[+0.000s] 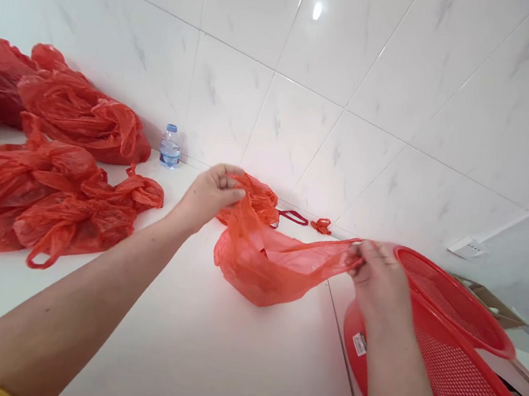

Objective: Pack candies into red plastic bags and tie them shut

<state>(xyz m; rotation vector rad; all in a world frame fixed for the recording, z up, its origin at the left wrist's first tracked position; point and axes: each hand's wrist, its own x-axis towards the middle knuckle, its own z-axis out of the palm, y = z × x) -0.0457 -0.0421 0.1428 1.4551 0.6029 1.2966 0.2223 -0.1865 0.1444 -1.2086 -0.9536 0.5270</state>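
Note:
Between my two hands a thin red plastic bag [264,275] is stretched, its mouth spread and its bottom hanging low over the white table [187,355]. My left hand [214,195] pinches one side of the bag near the top. On the other side, my right hand [376,269] has its fingers closed on a drawn-out handle. Behind the held bag lies another crumpled red plastic bag [262,198], partly covered by my left hand and the held bag. I cannot make out what, if anything, is inside the held bag.
Several filled red plastic bags [78,104] are heaped at the left. A small water bottle [170,148] stands by the tiled wall. Near it lie a dark red loop [295,217] and a small red plastic knot [321,225]. Red mesh baskets [464,377] stand at the right.

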